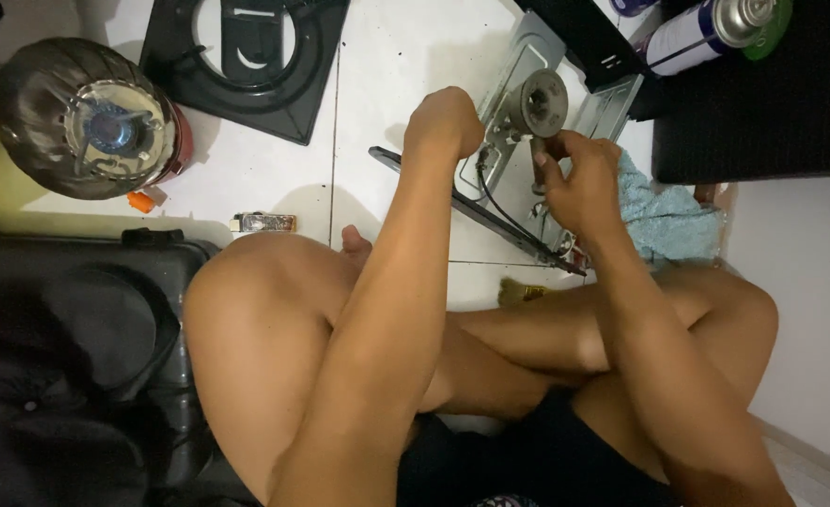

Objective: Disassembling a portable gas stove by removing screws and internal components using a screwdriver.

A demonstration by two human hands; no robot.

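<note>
I sit cross-legged on a white tiled floor with a stripped metal stove frame (527, 56) propped in front of my knees. Its round grey burner head (543, 101) faces up at me. My left hand (446, 122) is curled into a fist against the frame's left edge, its fingers hidden behind the knuckles. My right hand (579, 183) pinches the burner stem just under the burner head with thumb and fingertips. A black wire (499, 202) runs down from the burner along a dark strip (471, 211) at the frame's lower edge.
A black stove top plate (246, 56) lies at the back. A dark jug (86, 117) stands at far left, with a lighter (263, 222) and an orange cap (140, 200) near it. A black case (67, 357), blue cloth (664, 216) and gas canister (715, 28) surround me.
</note>
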